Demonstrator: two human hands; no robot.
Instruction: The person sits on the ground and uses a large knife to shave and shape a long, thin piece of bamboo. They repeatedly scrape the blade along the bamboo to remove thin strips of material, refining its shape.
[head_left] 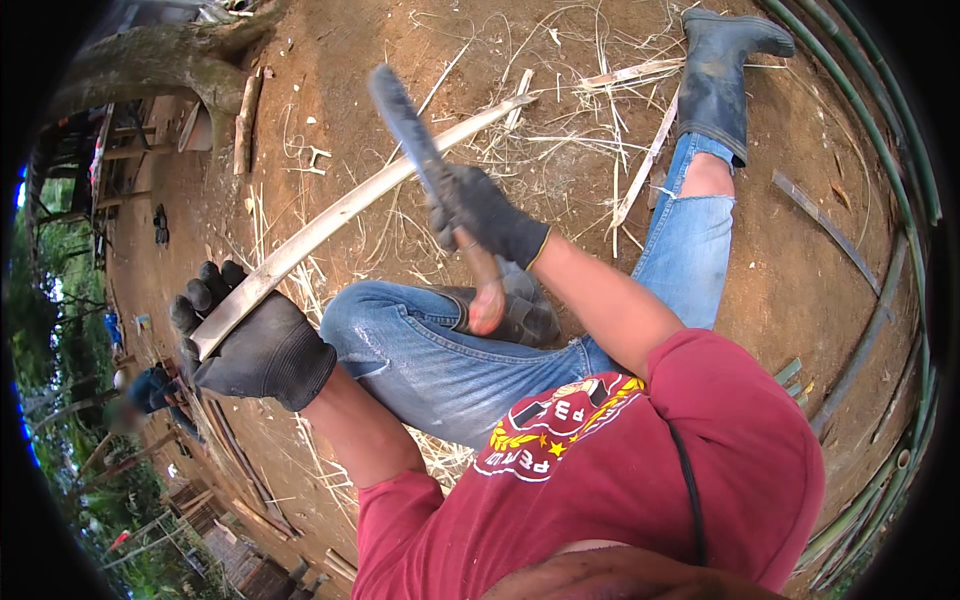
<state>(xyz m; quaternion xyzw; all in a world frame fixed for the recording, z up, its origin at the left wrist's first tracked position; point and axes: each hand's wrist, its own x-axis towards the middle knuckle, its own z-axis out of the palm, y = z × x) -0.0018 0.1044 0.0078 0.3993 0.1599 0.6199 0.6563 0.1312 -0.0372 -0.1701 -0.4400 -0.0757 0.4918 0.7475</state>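
My left hand [262, 345], in a black glove, is closed around the near end of a long pale split-bamboo strip [340, 212]. The strip slants away to the upper right, its far tip close to the ground among shavings. In my right hand [488, 215], also gloved, is a machete [405, 125]. Its dark blade points up and left, crossing over the strip; whether the two touch I cannot tell. The wooden handle [484, 290] sticks out below my fist, over my bent leg.
Thin bamboo shavings [560, 150] litter the brown dirt around my outstretched leg and rubber boot [715, 80]. Long green bamboo poles [905, 150] curve along the right side. A thick log [150, 70] lies at the upper left. Another person [155, 390] is farther off at the left.
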